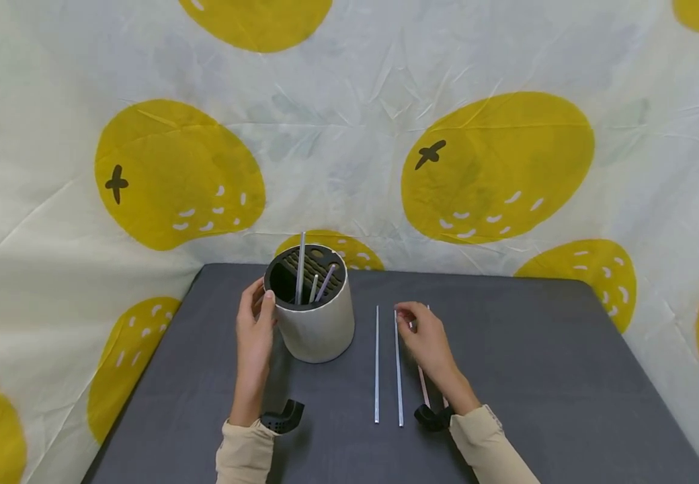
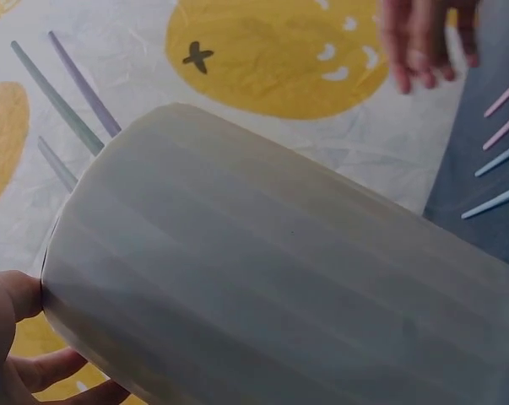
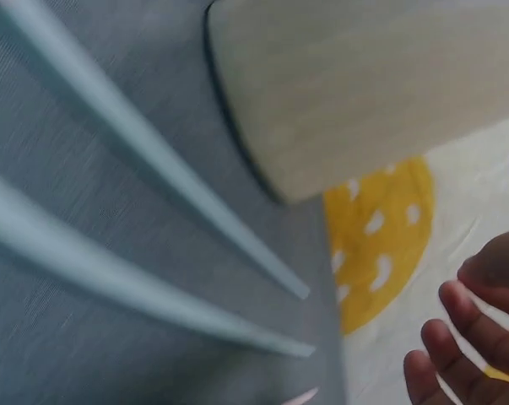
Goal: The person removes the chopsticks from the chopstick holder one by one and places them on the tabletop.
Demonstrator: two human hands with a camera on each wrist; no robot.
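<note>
My left hand [image 1: 256,333] grips a white cylindrical utensil holder [image 1: 319,336] by its left side, thumb at the rim and fingers around the side. The holder stands upright with a black slotted top [image 1: 310,254]. Several chopsticks stick up from it, among them a purple chopstick [image 2: 83,82] and a green chopstick [image 2: 58,99]. My right hand [image 1: 429,343] is over the far ends of the chopsticks on the table, fingers loosely bent and holding nothing. Two pale blue chopsticks [image 1: 376,370] lie side by side left of it; pink chopsticks [image 1: 423,386] are partly hidden beneath it.
A dark grey cloth covers the table [image 1: 537,349]. Behind it hangs a pale curtain [image 1: 349,168] printed with yellow fruit shapes, close to the table's back edge. Black wrist cameras [image 1: 284,417] sit on both wrists.
</note>
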